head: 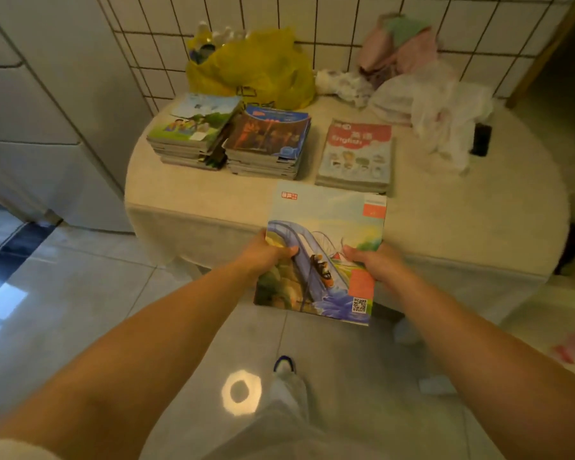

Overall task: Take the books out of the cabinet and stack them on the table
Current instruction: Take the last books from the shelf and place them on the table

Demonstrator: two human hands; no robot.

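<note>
In the head view, the left hand (269, 254) and the right hand (372, 260) grasp a flat, glossy paperback book with a roller-coaster cover (322, 247) by its two long edges, thumbs curled over the cover and the remaining fingers hidden underneath, probably so the thin book stays level while it is carried. Its far end reaches out beyond the fingertips over the near edge of the round table draped in a cream cloth (478, 210), while its near end hangs back toward the wrists above the tiled floor. Further beyond the fingers lie three stacks: a green-covered pile of paperbacks (193, 134) ahead of the left hand, a dark-covered pile with a blue border (269, 141) touching it, and a pale blue and red English textbook pile (357, 154) just ahead of the right thumb, seemingly sorted by kind. The cabinet is out of frame, the cover lettering is too blurred to read, and whether several books are held I cannot tell
</note>
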